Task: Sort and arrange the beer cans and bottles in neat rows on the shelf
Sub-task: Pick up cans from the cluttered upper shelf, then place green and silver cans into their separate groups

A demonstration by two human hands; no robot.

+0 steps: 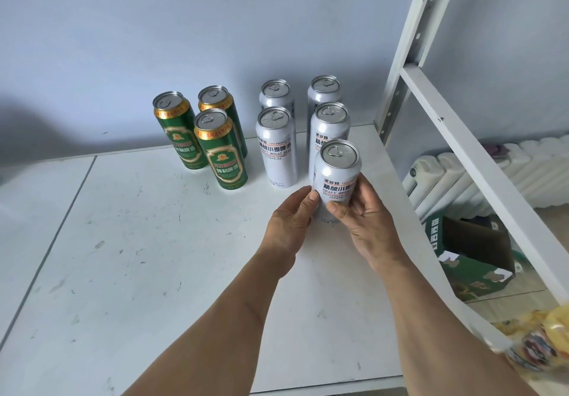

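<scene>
On the white shelf board (154, 257), three green beer cans (220, 149) stand grouped at the back left. To their right, silver wheat-beer cans stand in two columns: two in the left column (275, 146) and two behind in the right column (328, 124). A further silver can (337, 174) stands upright at the front of the right column. My left hand (292, 220) and my right hand (366, 226) both grip its lower half, hiding its base. No bottles are in view.
A white metal shelf upright (409, 44) and a slanted brace (480, 161) rise on the right. Beyond the shelf's right edge lie a white radiator (462, 180), an open green carton (471, 257) on the floor and a yellow bag (542, 340). A blue wall stands behind the cans.
</scene>
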